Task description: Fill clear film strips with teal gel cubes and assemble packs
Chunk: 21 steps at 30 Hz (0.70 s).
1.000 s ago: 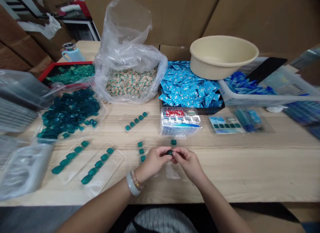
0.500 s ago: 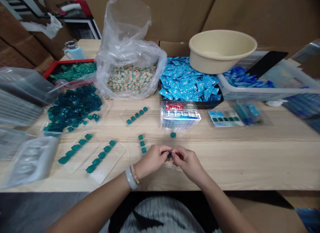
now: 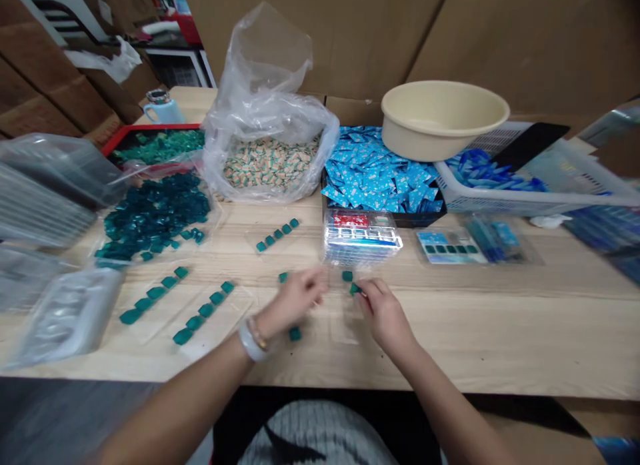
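Note:
My right hand [image 3: 387, 312] pinches a small teal square piece [image 3: 355, 288] between thumb and fingertips, over a clear plastic tray [image 3: 345, 328]. Just beyond it on that tray lies another teal square. Smeared by motion, my left hand [image 3: 295, 298] hovers to the left, so whether its fingers grip anything is unclear. It covers part of a row of teal squares, one of which shows below the wrist [image 3: 295, 334]. Further left, two clear trays carry slanting rows of teal squares [image 3: 156, 293] [image 3: 206, 310]. Another row [image 3: 278, 234] lies behind my left hand.
A heap of teal pieces [image 3: 155, 212] lies at left, near stacked clear plastic trays [image 3: 65, 312]. Behind stand a plastic bag of small tan pieces [image 3: 273, 162], blue packets [image 3: 385, 172] and a cream basin [image 3: 443, 128]. A stack of filled clear cases [image 3: 361, 242] sits in the middle.
My hands, together at one piece before, have parted. The left has swung left; the right has brought a teal square forward, close to the first on the tray.

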Each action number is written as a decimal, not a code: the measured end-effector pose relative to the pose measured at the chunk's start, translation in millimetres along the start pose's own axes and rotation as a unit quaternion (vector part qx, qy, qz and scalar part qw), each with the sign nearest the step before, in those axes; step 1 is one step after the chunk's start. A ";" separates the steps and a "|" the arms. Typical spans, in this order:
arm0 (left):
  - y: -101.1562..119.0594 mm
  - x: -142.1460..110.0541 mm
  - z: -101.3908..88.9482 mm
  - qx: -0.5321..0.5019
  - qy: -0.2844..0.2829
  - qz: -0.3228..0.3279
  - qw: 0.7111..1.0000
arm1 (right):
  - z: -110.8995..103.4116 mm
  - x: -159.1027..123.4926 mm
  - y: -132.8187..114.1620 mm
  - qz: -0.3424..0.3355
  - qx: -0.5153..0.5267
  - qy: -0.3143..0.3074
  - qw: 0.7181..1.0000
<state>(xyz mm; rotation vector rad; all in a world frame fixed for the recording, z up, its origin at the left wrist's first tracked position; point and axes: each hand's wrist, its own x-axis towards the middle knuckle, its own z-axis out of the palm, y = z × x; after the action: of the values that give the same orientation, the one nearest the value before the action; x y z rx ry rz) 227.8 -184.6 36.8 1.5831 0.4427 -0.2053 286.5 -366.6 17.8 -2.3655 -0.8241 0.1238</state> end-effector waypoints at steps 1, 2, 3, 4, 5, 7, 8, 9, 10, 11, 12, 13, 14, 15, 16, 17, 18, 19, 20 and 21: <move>3.0 2.6 -30.1 0.045 0.065 0.026 0.997 | 0.9 8.6 2.6 -0.020 -0.054 -0.034 0.998; 5.0 4.2 -65.2 0.087 0.127 0.037 0.987 | 2.9 15.6 5.6 -0.041 -0.097 -0.073 0.992; 5.9 4.4 -103.3 0.142 0.194 0.040 0.970 | 6.1 20.7 9.2 -0.062 -0.128 -0.108 0.984; 6.0 2.9 -141.9 0.202 0.271 0.031 0.941 | 10.2 23.8 13.6 -0.084 -0.148 -0.132 0.977; 5.3 0.3 -178.2 0.264 0.341 0.009 0.902 | 15.1 25.2 18.7 -0.105 -0.160 -0.137 0.972; 1.3 -3.9 -234.9 0.338 0.413 -0.018 0.845 | 25.2 24.6 30.5 -0.139 -0.165 -0.115 0.970; -1.9 -2.8 -253.0 0.353 0.426 -0.023 0.833 | 29.4 23.4 36.4 -0.143 -0.161 -0.095 0.972; -5.8 1.3 -264.1 0.358 0.428 -0.021 0.830 | 32.2 21.8 41.6 -0.142 -0.157 -0.079 0.974; -10.1 8.2 -269.3 0.355 0.425 -0.015 0.832 | 33.4 19.9 45.8 -0.136 -0.150 -0.067 0.977; -14.3 17.0 -270.3 0.353 0.422 -0.009 0.835 | 32.7 17.6 48.6 -0.130 -0.142 -0.061 0.979; -18.2 26.4 -268.9 0.348 0.421 -0.004 0.838 | 30.4 14.8 49.9 -0.126 -0.134 -0.057 0.981; -21.7 34.9 -266.8 0.340 0.423 0.001 0.840 | 26.7 11.8 49.4 -0.122 -0.129 -0.052 0.983; -24.7 41.6 -265.5 0.329 0.425 0.004 0.843 | 22.0 9.0 47.0 -0.119 -0.128 -0.040 0.984; -27.2 45.9 -265.8 0.316 0.426 0.007 0.848 | 17.0 7.0 42.1 -0.117 -0.129 -0.022 0.985; -29.0 47.7 -268.1 0.301 0.425 0.011 0.854 | 12.4 6.4 34.3 -0.115 -0.130 0.002 0.985; -30.1 47.4 -272.3 0.283 0.423 0.015 0.861 | 8.9 8.3 23.0 -0.114 -0.128 0.025 0.985; -30.5 45.5 -277.9 0.263 0.421 0.020 0.868 | 7.4 13.5 8.0 -0.119 -0.118 0.042 0.985; -30.1 42.6 -284.0 0.240 0.419 0.024 0.875 | 8.6 22.7 -10.9 -0.129 -0.098 0.047 0.986; -29.1 39.3 -290.1 0.213 0.418 0.028 0.883 | 13.3 36.4 -33.1 -0.140 -0.071 0.038 0.987; -27.7 35.8 -295.4 0.183 0.415 0.029 0.891 | 21.9 54.5 -57.7 -0.162 -0.036 0.028 0.986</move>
<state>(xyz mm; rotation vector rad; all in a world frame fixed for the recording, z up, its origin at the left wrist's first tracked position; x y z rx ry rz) 208.4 113.0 17.6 2.0150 1.0621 0.4941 293.4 -287.7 40.2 -2.2536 -1.1872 -0.1085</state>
